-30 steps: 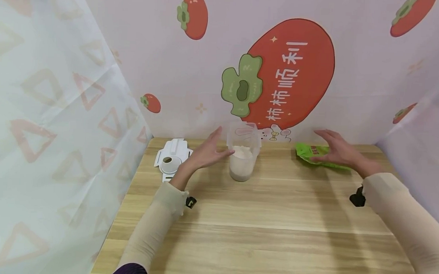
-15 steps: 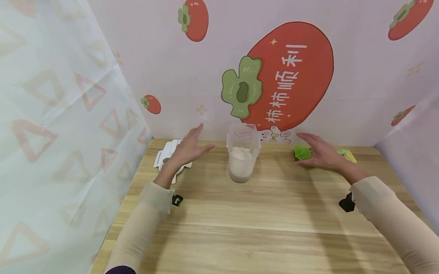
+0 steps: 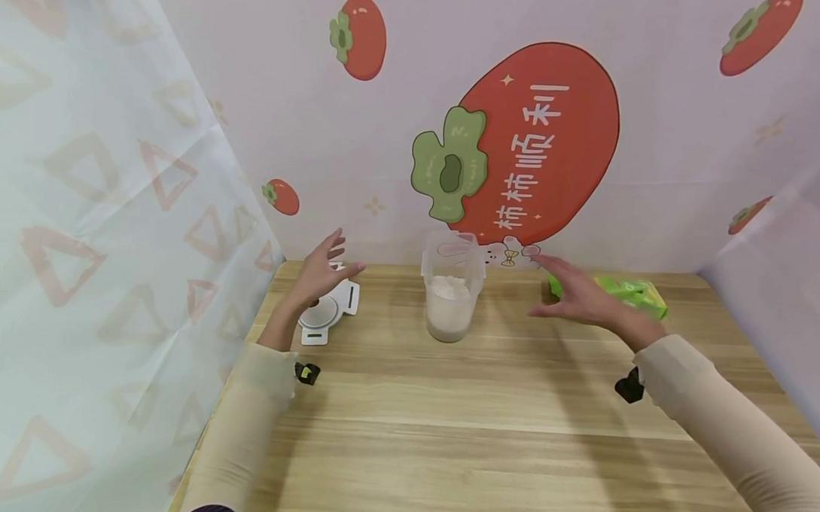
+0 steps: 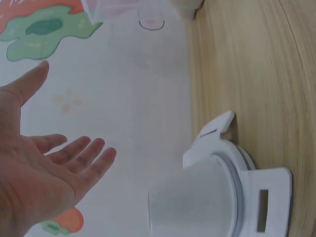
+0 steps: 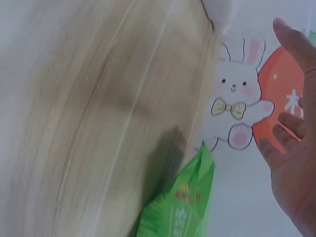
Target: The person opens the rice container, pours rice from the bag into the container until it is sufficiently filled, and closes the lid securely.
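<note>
My left hand [image 3: 320,274] hovers with spread fingers over a white plastic lid [image 3: 321,313], holding nothing. That lid has slotted side flaps and a raised round spout [image 4: 192,205], seen large in the left wrist view. Over on the right, my right hand [image 3: 581,294] is in the air, thumb apart from the fingers and nothing in its grasp. Behind it lies a green bag [image 3: 632,294], partly covered by the hand in the head view. Between the hands stands a clear plastic container [image 3: 451,306], upright, without a lid and partly filled with white powder.
The wooden table [image 3: 445,408] ends at a back wall [image 3: 346,148] printed with persimmons and a rabbit. A pale sheet with triangles [image 3: 112,238] closes off the left side, and another pale wall [image 3: 783,246] stands at the right.
My left hand has moved left, away from the container and over the lid. The right hand has shifted left from above the green bag toward the container. The container and bag stay put.
</note>
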{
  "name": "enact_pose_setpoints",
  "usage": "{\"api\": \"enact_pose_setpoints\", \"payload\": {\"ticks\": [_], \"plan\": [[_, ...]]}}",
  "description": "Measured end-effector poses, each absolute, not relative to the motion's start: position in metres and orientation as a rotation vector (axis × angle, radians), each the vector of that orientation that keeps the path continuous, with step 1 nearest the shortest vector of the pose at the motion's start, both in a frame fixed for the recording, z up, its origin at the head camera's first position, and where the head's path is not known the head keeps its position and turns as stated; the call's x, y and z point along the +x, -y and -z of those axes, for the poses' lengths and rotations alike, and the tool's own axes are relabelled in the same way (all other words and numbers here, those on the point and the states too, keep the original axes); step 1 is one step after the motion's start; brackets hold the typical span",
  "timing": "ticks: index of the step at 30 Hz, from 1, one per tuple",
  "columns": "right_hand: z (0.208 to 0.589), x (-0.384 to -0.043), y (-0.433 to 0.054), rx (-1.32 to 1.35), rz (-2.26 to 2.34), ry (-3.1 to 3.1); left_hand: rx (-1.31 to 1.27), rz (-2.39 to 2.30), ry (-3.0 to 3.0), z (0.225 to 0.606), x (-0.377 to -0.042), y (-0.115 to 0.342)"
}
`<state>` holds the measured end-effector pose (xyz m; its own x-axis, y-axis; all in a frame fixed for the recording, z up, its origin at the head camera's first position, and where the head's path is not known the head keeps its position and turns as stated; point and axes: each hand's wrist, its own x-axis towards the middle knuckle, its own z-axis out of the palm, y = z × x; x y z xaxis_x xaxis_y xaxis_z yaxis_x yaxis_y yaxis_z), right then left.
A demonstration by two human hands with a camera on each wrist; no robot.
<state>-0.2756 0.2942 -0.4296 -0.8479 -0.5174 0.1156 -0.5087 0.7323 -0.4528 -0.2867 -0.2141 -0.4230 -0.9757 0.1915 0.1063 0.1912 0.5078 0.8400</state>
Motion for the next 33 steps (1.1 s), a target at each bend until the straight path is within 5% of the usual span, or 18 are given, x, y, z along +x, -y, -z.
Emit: {"api": "enact_pose_setpoints", "payload": {"ticks": [24,33], "plan": [[0.451,-0.264,-0.25,-0.902,1.016,-2.804,0.036,-1.821,-2.355,0.423,-0.279,0.267],[0.454,-0.256,-0.234,-0.88,1.199,-2.722,-0.013,-1.809,-2.341,0.459,-0.297,0.279]]}}
